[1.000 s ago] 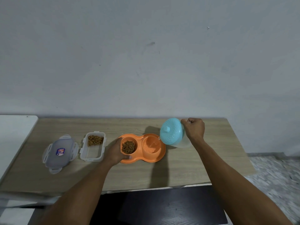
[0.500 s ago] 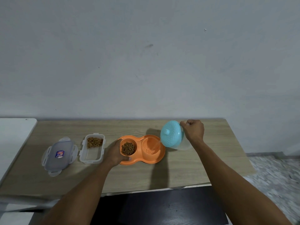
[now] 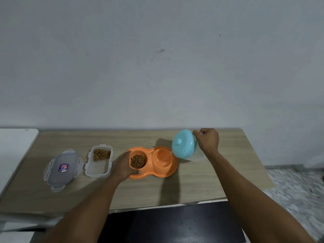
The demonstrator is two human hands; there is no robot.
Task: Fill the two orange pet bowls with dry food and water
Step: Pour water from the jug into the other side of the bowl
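Note:
An orange double pet bowl point(image 3: 171, 170) sits mid-table. Its left bowl holds brown dry food point(image 3: 138, 161); its right bowl point(image 3: 162, 157) has water in it. My left hand point(image 3: 123, 166) grips the dish's left rim, thumb on the front edge. My right hand point(image 3: 207, 140) grips the handle of a clear jug with a turquoise lid point(image 3: 183, 143), tipped leftward on its side. A thin stream of water runs from the spout into the right bowl.
A clear food container point(image 3: 99, 170) with some kibble at its far end stands left of the dish. Its lid point(image 3: 62, 170) lies further left. A white surface point(image 3: 15, 142) adjoins the wooden table's point(image 3: 201, 186) left end. The wall is close behind.
The jug stays tipped over the right bowl and more water has collected there. Both hands keep their grips; the view has shifted slightly.

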